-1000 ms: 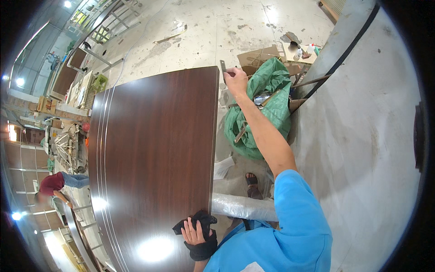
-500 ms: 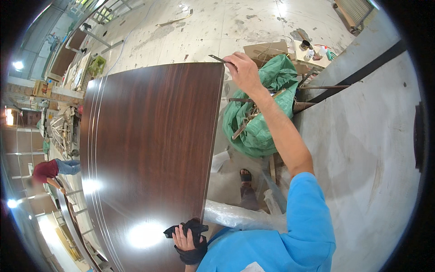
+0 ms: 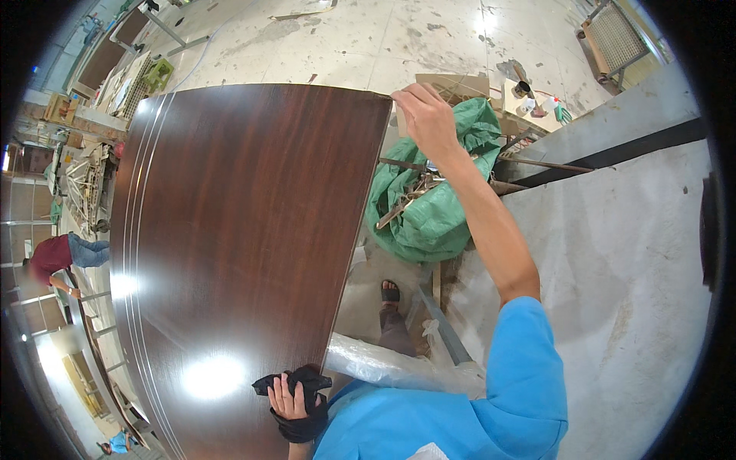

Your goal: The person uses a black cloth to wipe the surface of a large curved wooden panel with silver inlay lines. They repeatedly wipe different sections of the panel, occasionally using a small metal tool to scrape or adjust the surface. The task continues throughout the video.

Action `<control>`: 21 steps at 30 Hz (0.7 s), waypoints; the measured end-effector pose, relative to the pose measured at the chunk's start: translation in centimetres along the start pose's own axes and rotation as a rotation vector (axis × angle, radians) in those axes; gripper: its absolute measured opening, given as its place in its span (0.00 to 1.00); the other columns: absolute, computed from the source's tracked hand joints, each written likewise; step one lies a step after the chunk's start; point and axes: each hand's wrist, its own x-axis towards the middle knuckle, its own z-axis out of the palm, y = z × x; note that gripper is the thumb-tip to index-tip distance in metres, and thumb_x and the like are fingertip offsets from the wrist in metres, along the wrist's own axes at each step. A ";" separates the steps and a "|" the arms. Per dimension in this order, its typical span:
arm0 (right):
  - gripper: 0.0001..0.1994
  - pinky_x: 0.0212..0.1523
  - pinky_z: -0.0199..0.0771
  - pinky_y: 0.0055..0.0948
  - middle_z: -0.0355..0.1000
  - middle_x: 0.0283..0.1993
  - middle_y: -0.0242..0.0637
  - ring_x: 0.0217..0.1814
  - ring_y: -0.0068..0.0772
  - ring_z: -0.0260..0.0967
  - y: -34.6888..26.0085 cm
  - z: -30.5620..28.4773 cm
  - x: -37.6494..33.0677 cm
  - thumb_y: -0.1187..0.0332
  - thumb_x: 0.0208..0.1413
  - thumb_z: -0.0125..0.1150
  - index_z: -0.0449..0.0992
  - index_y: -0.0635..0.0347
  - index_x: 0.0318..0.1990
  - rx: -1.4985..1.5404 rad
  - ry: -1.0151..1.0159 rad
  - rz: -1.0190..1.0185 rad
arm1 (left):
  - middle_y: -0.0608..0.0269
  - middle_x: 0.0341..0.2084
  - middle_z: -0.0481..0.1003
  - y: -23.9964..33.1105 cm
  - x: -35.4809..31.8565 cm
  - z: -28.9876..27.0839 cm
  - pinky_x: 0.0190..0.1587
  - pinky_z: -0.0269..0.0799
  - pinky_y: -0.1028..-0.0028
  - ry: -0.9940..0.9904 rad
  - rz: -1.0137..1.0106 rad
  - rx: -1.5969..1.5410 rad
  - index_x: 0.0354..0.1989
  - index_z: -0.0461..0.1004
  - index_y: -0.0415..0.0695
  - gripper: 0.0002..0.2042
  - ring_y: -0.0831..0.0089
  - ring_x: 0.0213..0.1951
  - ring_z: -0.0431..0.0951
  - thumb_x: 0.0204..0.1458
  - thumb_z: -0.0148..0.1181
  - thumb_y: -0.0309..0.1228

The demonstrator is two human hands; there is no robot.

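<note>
A large dark-brown wood-grain panel [image 3: 253, 199] with pale inlaid lines near its left side lies before me. At its near right edge my left hand [image 3: 290, 402], in a black fingerless glove or wrap, presses a bunched black cloth [image 3: 305, 379] against the surface. My right arm reaches out to the panel's far right corner. There the fingers of my right hand [image 3: 425, 115] are pinched together at the edge, on a thin dark blade that is now mostly hidden.
A green sack [image 3: 418, 222] of scraps stands right of the panel, with clear plastic wrap [image 3: 376, 359] nearer me. A grey board [image 3: 613, 268] fills the right side. Cans and bottles stand on a low surface [image 3: 529, 111] beyond. Another person [image 3: 57, 253] bends over a workpiece at left.
My right hand has brought the thin blade from just past the far corner to the panel's edge. The view has shifted slightly. My left hand stays on the cloth.
</note>
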 end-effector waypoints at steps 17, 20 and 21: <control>0.12 0.45 0.79 0.42 0.76 0.41 0.41 0.46 0.47 0.75 -3.8 -2.1 -1.7 0.81 0.49 0.61 0.82 0.66 0.42 0.145 -0.110 -0.168 | 0.39 0.66 0.71 0.1 0.1 0.0 0.71 0.59 0.36 0.027 0.011 0.022 0.58 0.74 0.43 0.24 0.39 0.69 0.68 0.56 0.62 0.44; 0.12 0.46 0.79 0.43 0.77 0.41 0.43 0.46 0.49 0.76 -2.9 -2.0 -0.6 0.82 0.51 0.61 0.82 0.66 0.43 0.052 -0.038 -0.110 | 0.38 0.66 0.71 0.1 0.2 -0.1 0.71 0.58 0.36 0.028 0.007 0.005 0.58 0.74 0.43 0.25 0.39 0.69 0.68 0.56 0.62 0.43; 0.12 0.47 0.79 0.44 0.77 0.41 0.44 0.45 0.50 0.76 -2.5 -1.9 -0.4 0.82 0.52 0.61 0.82 0.66 0.44 -0.001 0.008 0.003 | 0.38 0.66 0.71 0.1 0.3 -0.1 0.71 0.58 0.36 0.027 0.005 -0.001 0.59 0.74 0.43 0.25 0.39 0.69 0.68 0.55 0.62 0.43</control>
